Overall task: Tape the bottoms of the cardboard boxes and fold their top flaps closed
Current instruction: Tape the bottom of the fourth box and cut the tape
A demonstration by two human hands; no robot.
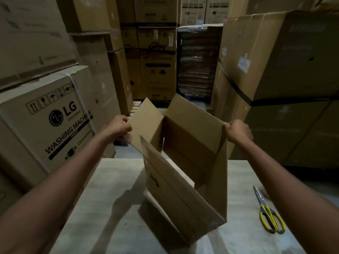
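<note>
Box: an empty cardboard box [185,173] stood tilted on the counter [102,208], centre frame; light, stiff, easily creased.
Hold: left hand [121,128] and right hand [238,132] curled fingers around opposite top flaps; best gripped near fold lines.

Matt brown cardboard box [183,189]; pale matt table [110,208]; scissors [269,215], metal blades, yellow handles

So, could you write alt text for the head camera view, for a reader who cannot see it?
Two bare hands hold open a cardboard box on a pale table: the left hand grips its left flap, the right hand its right top edge. Yellow-handled scissors lie on the table at right; large stacked cartons stand behind.
</note>
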